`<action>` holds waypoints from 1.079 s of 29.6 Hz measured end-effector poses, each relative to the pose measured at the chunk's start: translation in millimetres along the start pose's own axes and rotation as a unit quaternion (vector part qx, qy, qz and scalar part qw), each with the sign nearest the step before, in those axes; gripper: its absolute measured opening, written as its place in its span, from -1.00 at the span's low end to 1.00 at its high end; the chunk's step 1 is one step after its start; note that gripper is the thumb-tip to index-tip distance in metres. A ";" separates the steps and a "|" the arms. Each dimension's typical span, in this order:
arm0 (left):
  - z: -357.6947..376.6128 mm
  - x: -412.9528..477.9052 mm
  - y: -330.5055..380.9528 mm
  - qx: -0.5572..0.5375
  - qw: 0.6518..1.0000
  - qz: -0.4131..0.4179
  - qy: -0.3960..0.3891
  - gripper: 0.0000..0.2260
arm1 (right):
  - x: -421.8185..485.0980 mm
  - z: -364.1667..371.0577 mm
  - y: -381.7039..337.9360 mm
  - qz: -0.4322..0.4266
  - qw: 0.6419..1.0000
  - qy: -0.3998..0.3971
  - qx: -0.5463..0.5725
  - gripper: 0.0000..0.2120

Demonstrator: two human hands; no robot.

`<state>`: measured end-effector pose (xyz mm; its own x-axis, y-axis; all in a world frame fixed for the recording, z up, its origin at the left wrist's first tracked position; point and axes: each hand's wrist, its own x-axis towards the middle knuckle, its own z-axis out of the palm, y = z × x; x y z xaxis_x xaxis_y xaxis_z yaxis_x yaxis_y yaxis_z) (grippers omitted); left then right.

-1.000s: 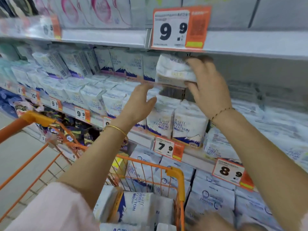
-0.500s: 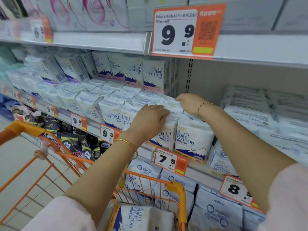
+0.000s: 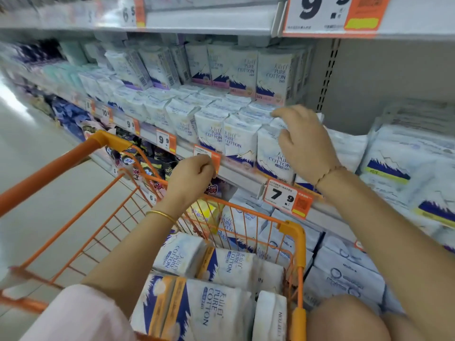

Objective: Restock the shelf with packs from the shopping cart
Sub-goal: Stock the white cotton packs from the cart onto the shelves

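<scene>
White "Pure Cotton" packs (image 3: 222,313) lie in the orange wire shopping cart (image 3: 293,232) at the bottom centre. Several matching packs stand in a row on the middle shelf (image 3: 242,174). My right hand (image 3: 306,146) rests on top of the rightmost pack of that row (image 3: 272,156), fingers bent and spread over its upper edge. My left hand (image 3: 190,177) hovers lower, in front of the shelf's orange price strip, with its fingers curled in and nothing in them.
A 7.9 price tag (image 3: 286,198) hangs from the shelf edge under my right wrist. Taller packs (image 3: 270,75) stand behind the row. A bare gap (image 3: 357,89) shows at the shelf's back wall to the right. Other white packs (image 3: 344,274) fill the lower shelf.
My left hand has let go of the pack and dropped back to the shelf edge. My right hand came from behind the pack to its top. The view has tilted down.
</scene>
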<state>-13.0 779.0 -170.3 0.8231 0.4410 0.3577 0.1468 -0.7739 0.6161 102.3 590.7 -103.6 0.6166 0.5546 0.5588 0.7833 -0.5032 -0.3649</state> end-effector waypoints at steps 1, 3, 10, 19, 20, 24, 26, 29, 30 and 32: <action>2.9 -10.5 -11.0 0.029 0.999 -0.026 -0.033 -0.80 | -22.2 11.3 -15.4 -0.024 0.998 -0.014 0.054 -0.63; 9.7 -19.8 -28.4 0.086 0.991 -0.088 -0.061 -0.81 | -65.0 39.2 -30.7 -0.043 0.990 -0.085 0.107 -0.63; 14.3 -49.0 -84.7 0.325 0.819 -0.231 -0.412 -0.41 | -119.7 88.6 -21.8 0.003 0.982 -0.172 0.073 -0.63; 17.3 -51.9 -73.8 0.267 0.826 -0.175 -0.465 -0.40 | -120.4 90.2 -21.1 0.028 0.984 -0.148 0.092 -0.66; 16.7 -49.9 -71.4 0.268 0.823 -0.174 -0.470 -0.36 | -120.9 90.5 -20.9 0.026 0.984 -0.147 0.092 -0.67; 12.7 -46.1 -63.2 0.306 0.800 -0.143 -0.496 -0.31 | -121.2 90.9 -20.1 0.029 0.984 -0.151 0.095 -0.66; 8.2 -47.0 -54.9 0.350 0.799 -0.091 -0.481 -0.40 | -121.7 91.0 -20.3 0.030 0.983 -0.155 0.091 -0.66; -10.9 -45.5 -33.4 0.337 0.846 -0.041 -0.410 -0.62 | -123.1 86.6 -22.5 0.048 0.978 -0.151 0.139 -0.70; -20.9 -43.8 -22.5 0.307 0.866 -0.035 -0.392 -0.65 | -123.4 82.5 -24.5 0.065 0.971 -0.147 0.178 -0.73; -41.1 -39.9 2.9 0.248 0.898 -0.020 -0.362 -0.65 | -122.4 68.6 -30.5 0.098 0.946 -0.156 0.266 -0.72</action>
<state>-67.9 777.9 -153.9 0.9265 0.1997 -0.3190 0.2621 -0.9506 0.1662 8.3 583.6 -212.0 0.6823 0.6955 0.2251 0.5294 -0.2577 -0.8083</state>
